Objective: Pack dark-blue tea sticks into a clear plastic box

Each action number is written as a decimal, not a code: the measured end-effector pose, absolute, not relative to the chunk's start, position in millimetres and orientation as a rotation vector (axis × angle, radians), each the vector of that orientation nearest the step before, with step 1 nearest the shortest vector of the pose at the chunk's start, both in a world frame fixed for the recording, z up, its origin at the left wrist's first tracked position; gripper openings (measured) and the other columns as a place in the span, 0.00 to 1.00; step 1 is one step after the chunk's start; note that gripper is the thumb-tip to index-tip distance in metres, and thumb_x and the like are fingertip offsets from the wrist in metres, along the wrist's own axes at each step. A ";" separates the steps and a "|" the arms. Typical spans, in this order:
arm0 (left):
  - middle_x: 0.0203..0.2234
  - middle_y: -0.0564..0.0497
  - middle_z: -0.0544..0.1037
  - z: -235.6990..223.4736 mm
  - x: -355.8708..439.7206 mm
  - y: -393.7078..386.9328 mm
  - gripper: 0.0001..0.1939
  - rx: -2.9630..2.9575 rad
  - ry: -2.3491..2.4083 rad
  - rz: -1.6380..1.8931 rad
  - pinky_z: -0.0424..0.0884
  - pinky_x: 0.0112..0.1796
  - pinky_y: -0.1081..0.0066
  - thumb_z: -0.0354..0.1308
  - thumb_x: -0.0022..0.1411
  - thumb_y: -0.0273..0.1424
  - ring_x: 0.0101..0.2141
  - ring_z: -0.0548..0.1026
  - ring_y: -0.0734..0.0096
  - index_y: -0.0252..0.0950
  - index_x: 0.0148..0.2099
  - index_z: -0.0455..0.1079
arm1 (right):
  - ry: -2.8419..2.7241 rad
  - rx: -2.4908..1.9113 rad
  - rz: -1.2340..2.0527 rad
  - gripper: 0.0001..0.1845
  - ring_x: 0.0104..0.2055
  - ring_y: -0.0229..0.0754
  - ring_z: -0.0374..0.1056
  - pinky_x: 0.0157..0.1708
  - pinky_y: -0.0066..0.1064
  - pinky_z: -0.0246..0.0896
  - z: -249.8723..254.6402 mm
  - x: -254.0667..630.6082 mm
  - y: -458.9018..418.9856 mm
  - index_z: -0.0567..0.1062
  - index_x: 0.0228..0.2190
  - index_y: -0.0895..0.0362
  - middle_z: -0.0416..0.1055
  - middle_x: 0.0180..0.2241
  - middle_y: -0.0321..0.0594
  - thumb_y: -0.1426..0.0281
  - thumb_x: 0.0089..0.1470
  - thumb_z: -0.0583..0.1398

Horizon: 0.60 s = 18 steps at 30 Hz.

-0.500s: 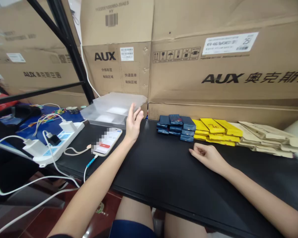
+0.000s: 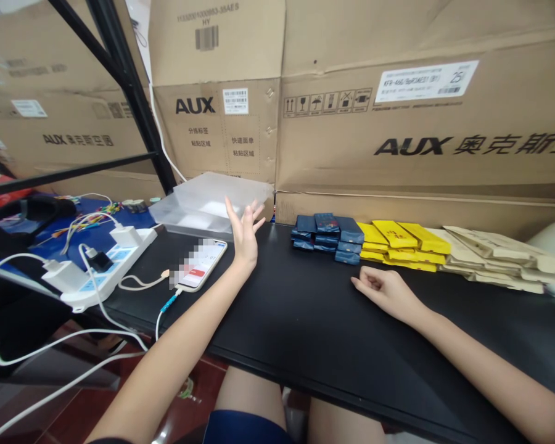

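The left hand point(image 2: 245, 242), grip spread, is well left of the yellow packets point(image 2: 398, 240), beyond the navy packets point(image 2: 327, 238) adjoining on that side, while the right hand point(image 2: 386, 293), grip loosely curled, is in front of the yellow ones, where small, low movements should avoid toppling either pile.

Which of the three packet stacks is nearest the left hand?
The dark blue stack, at the left end of the row; the yellow stack and then the beige stack lie farther right, away from the left hand.
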<state>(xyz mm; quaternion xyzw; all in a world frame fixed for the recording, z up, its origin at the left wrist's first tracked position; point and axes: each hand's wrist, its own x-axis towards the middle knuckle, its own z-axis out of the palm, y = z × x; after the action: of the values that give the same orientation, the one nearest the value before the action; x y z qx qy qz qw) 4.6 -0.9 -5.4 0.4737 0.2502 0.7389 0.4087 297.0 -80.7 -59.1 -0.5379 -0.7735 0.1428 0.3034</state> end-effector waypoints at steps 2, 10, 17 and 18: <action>0.56 0.41 0.70 -7.3 4.4 1.3 0.45 1.190 0.638 1.855 0.67 0.52 0.61 0.50 0.62 0.51 0.55 0.70 0.64 0.47 0.69 0.25 | -2.048 -1.416 0.375 0.23 0.20 0.33 0.46 0.20 0.26 0.45 -59.8 297.4 -80.3 0.54 0.19 0.54 0.49 0.17 0.29 0.55 0.58 0.54; 0.61 0.41 0.63 -9.7 7.0 0.3 0.40 1.403 0.737 1.823 0.62 0.57 0.58 0.52 0.60 0.52 0.62 0.60 0.61 0.45 0.68 0.43 | -2.054 -1.426 0.380 0.23 0.20 0.33 0.46 0.20 0.27 0.44 -59.9 298.0 -80.5 0.54 0.19 0.54 0.49 0.17 0.29 0.56 0.58 0.54; 0.61 0.40 0.62 -13.4 5.0 4.1 0.39 1.487 0.828 1.879 0.60 0.59 0.57 0.52 0.61 0.51 0.62 0.60 0.61 0.43 0.68 0.43 | -2.051 -1.421 0.386 0.22 0.20 0.33 0.46 0.21 0.27 0.45 -59.8 297.6 -80.6 0.54 0.19 0.54 0.49 0.17 0.29 0.57 0.58 0.54; 0.62 0.40 0.62 -15.0 5.6 4.2 0.39 1.526 0.830 1.871 0.59 0.59 0.57 0.52 0.62 0.50 0.62 0.59 0.60 0.42 0.68 0.43 | -2.049 -1.421 0.389 0.22 0.20 0.33 0.46 0.21 0.27 0.45 -60.0 297.8 -80.4 0.54 0.19 0.54 0.49 0.17 0.29 0.57 0.58 0.54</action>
<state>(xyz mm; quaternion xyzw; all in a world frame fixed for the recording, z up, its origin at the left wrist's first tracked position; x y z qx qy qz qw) 5.6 4.2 -15.0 0.5719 0.3112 0.7014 0.2900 297.8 -80.4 -60.0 -0.5365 -0.7735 0.1467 0.3039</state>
